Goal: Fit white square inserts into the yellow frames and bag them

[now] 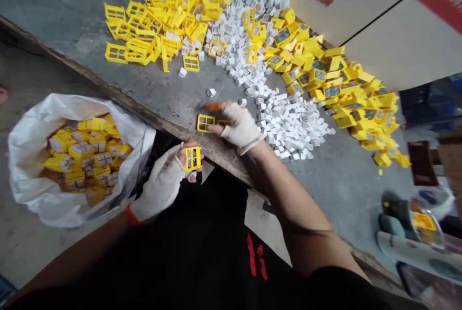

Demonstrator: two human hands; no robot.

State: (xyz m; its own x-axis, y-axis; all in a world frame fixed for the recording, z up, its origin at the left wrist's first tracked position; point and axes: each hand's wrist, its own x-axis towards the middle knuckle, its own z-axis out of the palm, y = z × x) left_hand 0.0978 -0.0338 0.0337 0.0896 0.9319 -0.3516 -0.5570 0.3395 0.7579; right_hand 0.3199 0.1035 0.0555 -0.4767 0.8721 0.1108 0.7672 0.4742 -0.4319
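Observation:
My left hand point(164, 182), in a white fingerless glove, is closed on a small yellow plastic window frame point(192, 158) held below the table's edge. My right hand point(239, 126), gloved too, rests on the grey table point(72, 6) near its front edge. Its fingers are bent over something orange point(213, 106) and touch another yellow frame point(205, 122) lying flat. Just right of that hand spreads a pile of small white blocks point(288, 122).
A heap of loose yellow frames point(159, 31) lies at the back left. Assembled yellow pieces point(342, 88) pile up at the right. A white bag point(43, 194) of finished yellow pieces stands on the floor at the left. Cardboard boxes point(378, 16) stand at the back right.

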